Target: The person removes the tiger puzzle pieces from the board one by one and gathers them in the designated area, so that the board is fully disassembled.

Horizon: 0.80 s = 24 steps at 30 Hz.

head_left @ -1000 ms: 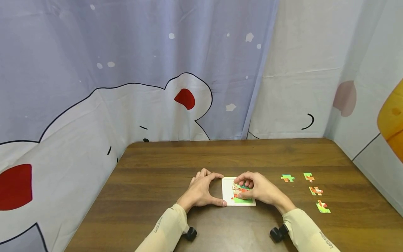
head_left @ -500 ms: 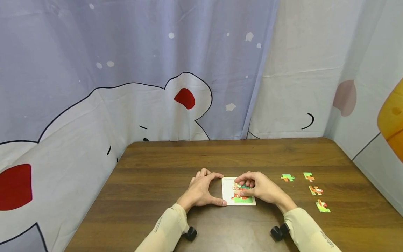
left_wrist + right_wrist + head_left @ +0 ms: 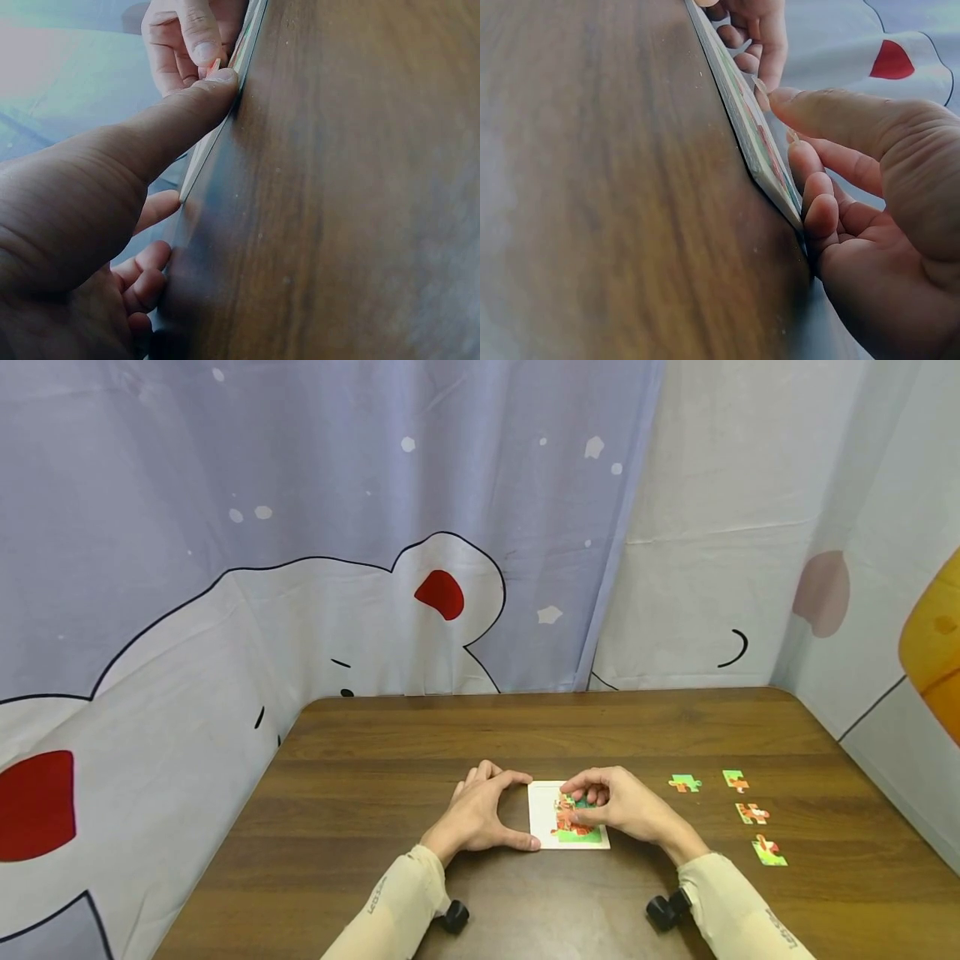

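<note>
A small jigsaw puzzle board [image 3: 543,814] with a white tray lies on the table, its right part filled with orange, red and green pieces. My left hand [image 3: 476,818] grips the board's left side, index finger at the far corner and thumb at the near corner. Over the picture, my right hand [image 3: 626,810] bends its thumb and index finger around a puzzle piece [image 3: 566,818], which the fingers partly hide. In the left wrist view a thin orange edge shows by the right thumb [image 3: 201,41]. The right wrist view has the right fingertips close above the board [image 3: 742,127].
Several loose pieces lie to the right: a green and orange piece [image 3: 685,783], another [image 3: 735,781], an orange and white one [image 3: 752,814] and a green and red one [image 3: 769,851]. A printed curtain [image 3: 337,627] hangs behind the brown table [image 3: 375,743].
My right hand has shifted very slightly; its thumb has moved a little away from me over the pieces. My left hand and the board have stayed in place.
</note>
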### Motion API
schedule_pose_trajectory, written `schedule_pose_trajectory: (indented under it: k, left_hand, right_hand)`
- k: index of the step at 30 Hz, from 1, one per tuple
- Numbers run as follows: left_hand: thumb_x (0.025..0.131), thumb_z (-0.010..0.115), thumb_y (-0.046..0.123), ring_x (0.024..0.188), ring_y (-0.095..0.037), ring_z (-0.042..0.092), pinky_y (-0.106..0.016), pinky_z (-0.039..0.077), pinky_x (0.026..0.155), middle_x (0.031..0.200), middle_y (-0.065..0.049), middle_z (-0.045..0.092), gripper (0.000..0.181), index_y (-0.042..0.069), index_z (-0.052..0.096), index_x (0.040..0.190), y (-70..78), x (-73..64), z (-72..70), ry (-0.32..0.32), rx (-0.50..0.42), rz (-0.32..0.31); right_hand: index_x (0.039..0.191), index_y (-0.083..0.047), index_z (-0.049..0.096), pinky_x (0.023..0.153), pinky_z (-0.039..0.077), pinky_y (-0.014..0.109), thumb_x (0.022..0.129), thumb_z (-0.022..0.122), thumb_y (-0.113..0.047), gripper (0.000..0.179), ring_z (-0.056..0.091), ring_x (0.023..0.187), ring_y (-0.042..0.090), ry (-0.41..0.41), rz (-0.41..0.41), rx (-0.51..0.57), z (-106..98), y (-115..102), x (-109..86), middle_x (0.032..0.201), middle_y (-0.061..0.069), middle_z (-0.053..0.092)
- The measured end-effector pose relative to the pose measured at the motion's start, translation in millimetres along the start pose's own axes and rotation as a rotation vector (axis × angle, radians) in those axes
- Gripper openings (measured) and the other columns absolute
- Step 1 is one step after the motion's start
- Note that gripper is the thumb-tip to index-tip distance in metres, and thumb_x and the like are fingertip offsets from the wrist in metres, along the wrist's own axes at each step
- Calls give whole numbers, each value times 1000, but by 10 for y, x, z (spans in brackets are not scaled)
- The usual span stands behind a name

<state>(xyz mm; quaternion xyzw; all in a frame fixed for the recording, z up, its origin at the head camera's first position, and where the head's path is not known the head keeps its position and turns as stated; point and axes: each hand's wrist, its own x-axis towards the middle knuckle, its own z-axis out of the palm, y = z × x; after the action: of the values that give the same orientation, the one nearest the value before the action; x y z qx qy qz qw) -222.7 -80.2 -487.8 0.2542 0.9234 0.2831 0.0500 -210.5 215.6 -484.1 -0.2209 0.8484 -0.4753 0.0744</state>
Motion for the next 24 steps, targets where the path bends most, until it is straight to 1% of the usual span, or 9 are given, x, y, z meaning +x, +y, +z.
schedule_pose_trajectory:
  k: [5, 12, 16, 20, 24]
  left_hand:
    - [71, 103, 62, 116, -21, 48, -47, 40, 103, 129, -1, 53, 94, 34, 66, 153, 6, 1, -7, -6, 1, -4]
    - [71, 103, 63, 115, -21, 48, -47, 40, 102, 128, -1, 52, 95, 32, 66, 153, 0, 2, 10, -6, -3, -4]
    - [70, 103, 63, 114, -20, 47, -46, 40, 101, 126, 1, 51, 95, 33, 66, 152, -11, -1, 16, -4, -4, -7]
    - [70, 103, 63, 115, -20, 48, -46, 40, 102, 127, 1, 51, 95, 33, 67, 152, -12, 3, 18, -1, 0, -6]
    - [70, 103, 63, 117, -21, 48, -47, 40, 104, 129, 0, 52, 95, 34, 66, 152, 0, 12, 16, -1, 2, -11]
  right_hand:
    - [123, -6, 81, 74, 50, 23, 91, 94, -15, 35, 61, 85, 16, 6, 2, 18, -3, 13, 2, 100, 11, 72]
    - [124, -8, 81, 73, 51, 23, 92, 93, -16, 34, 62, 87, 15, 16, -27, 55, -49, 29, 2, 102, 11, 73]
    - [126, -7, 80, 72, 51, 22, 93, 92, -13, 36, 62, 86, 14, 38, -40, 91, -137, -50, -16, 103, 17, 71]
    - [129, -4, 79, 75, 53, 22, 94, 91, -12, 37, 63, 90, 14, 82, -39, 139, -256, -154, -57, 108, 22, 70]
    - [130, -3, 78, 77, 54, 22, 95, 90, -11, 38, 63, 93, 14, 133, -54, 127, -393, -236, -113, 110, 20, 71]
